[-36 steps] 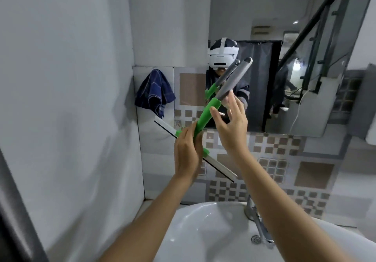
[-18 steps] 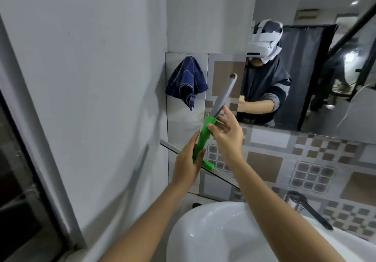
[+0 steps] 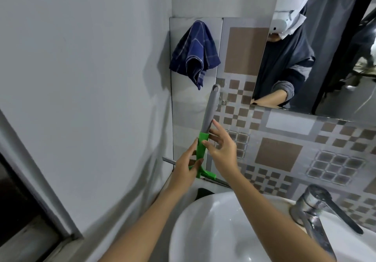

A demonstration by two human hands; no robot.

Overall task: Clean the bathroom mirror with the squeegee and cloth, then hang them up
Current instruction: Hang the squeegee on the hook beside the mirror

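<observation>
The squeegee (image 3: pixel 210 111) stands nearly upright against the tiled wall, grey handle up, green neck and blade down. The handle's top end sits at a small metal hook (image 3: pixel 220 100) on the tiles. My left hand (image 3: pixel 186 169) grips the green neck just above the blade. My right hand (image 3: pixel 221 149) holds the neck's upper part with fingertips, the other fingers spread. A dark blue checked cloth (image 3: pixel 194 53) hangs on the wall above, left of the mirror (image 3: pixel 333 43).
A white washbasin (image 3: pixel 213 231) lies below my arms, with a chrome tap (image 3: pixel 319 213) at its right. A plain grey wall closes the left side, with a dark window frame (image 3: pixel 24 217) at the lower left. The mirror reflects a person in a headset.
The view swung left and closer to the wall. Both hands turned the squeegee from a slant to nearly upright and carried it left, under the hanging cloth, its handle tip now at the hook.
</observation>
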